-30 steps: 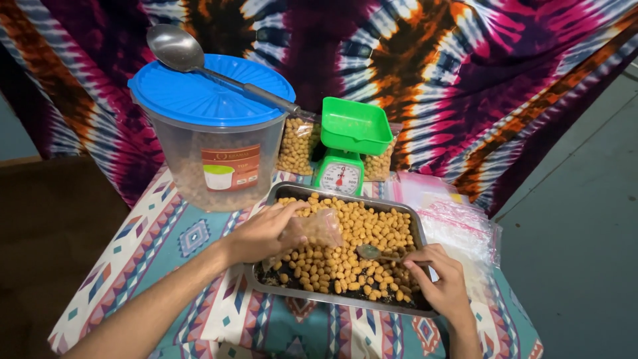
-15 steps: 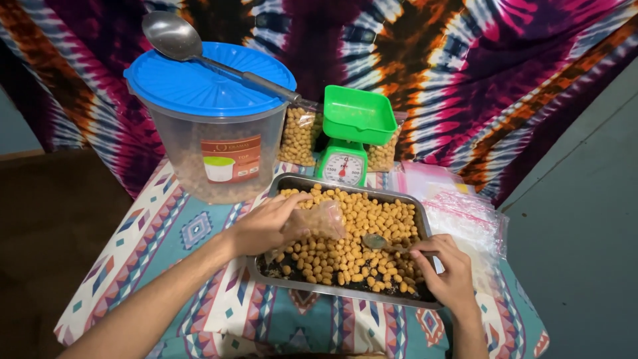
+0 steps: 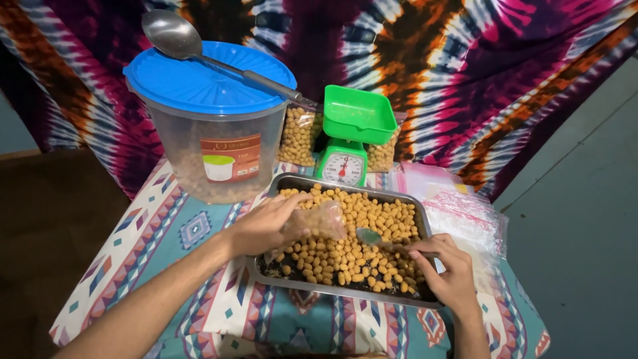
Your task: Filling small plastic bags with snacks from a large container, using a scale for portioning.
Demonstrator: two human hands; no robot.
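One metal tray [image 3: 279, 278] of many round golden snacks [image 3: 345, 256], too many to count. Two spoons: one large [image 3: 174, 33], one small [image 3: 369, 237]. One blue-lidded tub [image 3: 216, 143], one green scale [image 3: 352, 139], two filled snack bags [image 3: 298, 136] behind it. Two hands [image 3: 262, 227].

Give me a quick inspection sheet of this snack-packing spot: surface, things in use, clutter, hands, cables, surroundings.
Surface: patterned teal and white cloth over a table.
Job's things: rectangular metal tray of round golden snack balls; small clear plastic bag; small metal spoon.
Clutter: clear plastic tub with blue lid, big metal ladle on it; green kitchen scale; filled snack bags; stack of empty bags.
Hands: left hand holds the clear bag; right hand holds the spoon.
Cables: nothing seen.
Surroundings: tie-dye curtain behind; grey wall at right.
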